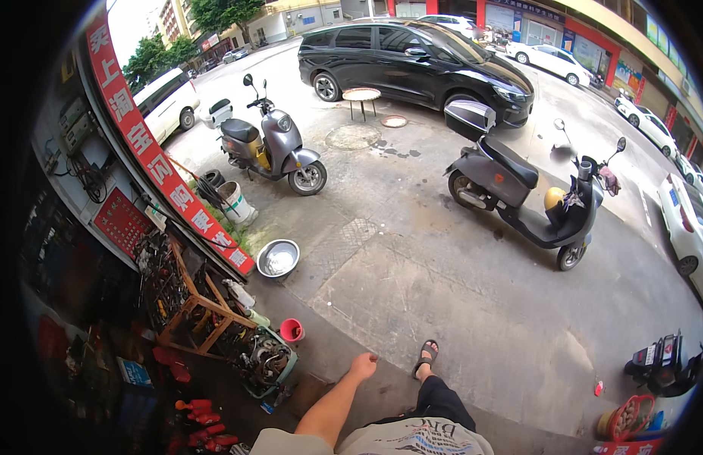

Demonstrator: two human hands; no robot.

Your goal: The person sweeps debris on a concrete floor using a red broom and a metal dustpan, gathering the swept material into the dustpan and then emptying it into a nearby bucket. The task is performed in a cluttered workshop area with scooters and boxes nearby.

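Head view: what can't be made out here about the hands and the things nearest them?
- Right hand: not in the head view, cut off by the lower edge.
- Left hand: too small to tell whether its fingers are curled or holding anything.
- Red cup: contents too small to see.
- Parts under the wooden rack: dark, cluttered.

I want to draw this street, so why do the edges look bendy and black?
Head view: the fisheye lens bows the red banner and shopfronts near the rim and leaves black corners; soft daylight, faint shadows under the grey scooter; the left hand looks sharp and empty.
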